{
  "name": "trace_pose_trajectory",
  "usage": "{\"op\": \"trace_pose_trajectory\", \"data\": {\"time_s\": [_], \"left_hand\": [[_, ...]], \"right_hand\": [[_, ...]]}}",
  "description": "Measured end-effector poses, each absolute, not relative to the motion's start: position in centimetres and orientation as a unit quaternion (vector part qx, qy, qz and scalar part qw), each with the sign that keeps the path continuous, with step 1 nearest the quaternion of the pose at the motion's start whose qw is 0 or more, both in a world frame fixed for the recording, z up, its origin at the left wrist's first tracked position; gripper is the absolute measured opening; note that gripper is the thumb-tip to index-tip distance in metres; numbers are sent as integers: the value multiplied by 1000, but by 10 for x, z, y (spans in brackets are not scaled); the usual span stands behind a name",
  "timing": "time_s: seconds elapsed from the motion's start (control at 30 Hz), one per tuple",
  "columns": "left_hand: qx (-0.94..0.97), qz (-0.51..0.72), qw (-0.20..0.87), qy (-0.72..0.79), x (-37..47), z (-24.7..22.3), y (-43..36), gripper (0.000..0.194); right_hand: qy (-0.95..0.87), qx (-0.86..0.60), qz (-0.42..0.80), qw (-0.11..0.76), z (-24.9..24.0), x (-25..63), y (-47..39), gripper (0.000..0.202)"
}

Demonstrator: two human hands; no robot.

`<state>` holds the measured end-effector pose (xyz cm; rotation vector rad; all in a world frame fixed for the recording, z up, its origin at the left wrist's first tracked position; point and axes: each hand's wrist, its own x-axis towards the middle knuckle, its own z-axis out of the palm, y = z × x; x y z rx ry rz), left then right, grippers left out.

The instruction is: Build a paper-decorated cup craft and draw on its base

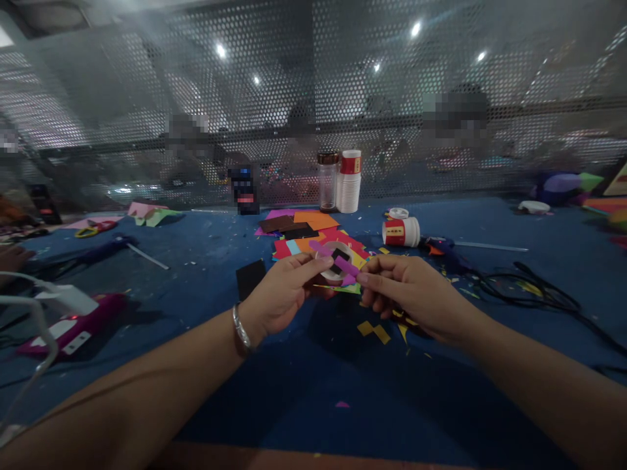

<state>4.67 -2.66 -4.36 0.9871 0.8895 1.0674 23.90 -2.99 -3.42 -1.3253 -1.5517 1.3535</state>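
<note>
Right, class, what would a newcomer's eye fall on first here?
The purple paper at the centre, probably, pinched by the right hand over a round white piece in the left hand. Next, perhaps, the upright cup stack beside a lidded bottle at the back.

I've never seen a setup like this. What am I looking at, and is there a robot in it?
No robot here: these are a person's own bare hands. There is just one picture, taken by a camera worn on the head, looking forward and down.

The left hand, with a bracelet at its wrist, holds a round white piece, perhaps a cup, with a black patch on it. The right hand pinches a purple strip beside it.

On the blue table lie coloured papers, scissors, a magenta power strip and some tipped-over cups. Farther back stand a clear jar and a cup stack.
</note>
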Motion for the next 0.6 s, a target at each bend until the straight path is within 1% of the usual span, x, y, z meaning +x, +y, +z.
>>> {"op": "trace_pose_trajectory", "data": {"time_s": [0.2,0.3,0.4,0.47,0.53,0.6], "left_hand": [[429,469,662,398,46,-44,-26,14],[425,468,669,391,47,-44,-27,15],[427,466,674,383,49,-46,-27,21],[423,468,679,376,50,-48,-28,25],[421,466,685,370,52,-50,-29,29],[427,461,687,365,54,-51,-31,31]], "right_hand": [[-618,-500,486,363,-37,243,-27,25],[-675,-498,384,387,-38,246,-26,34],[-737,-488,245,398,-38,246,-27,42],[-768,-468,176,399,-39,244,-29,44],[-791,-448,133,396,-40,242,-31,44],[-803,-439,118,386,-41,241,-32,43]]}}
